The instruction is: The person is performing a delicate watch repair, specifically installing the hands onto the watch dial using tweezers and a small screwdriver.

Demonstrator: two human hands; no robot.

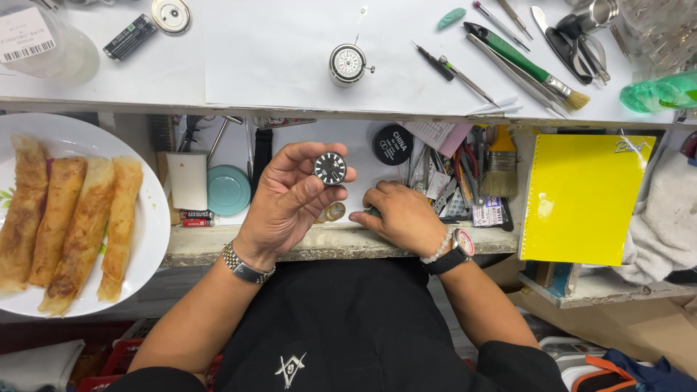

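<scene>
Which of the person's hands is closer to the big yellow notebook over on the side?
The right. The right hand rests palm down in the open drawer, a short way from the yellow notebook. The left hand, holding up a small black watch dial, is farther away, beyond the right hand.

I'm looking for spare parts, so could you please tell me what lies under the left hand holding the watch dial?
Below the left hand and its black watch dial, two small round brass-coloured pieces lie in the drawer. The palm covers anything further left.
</scene>
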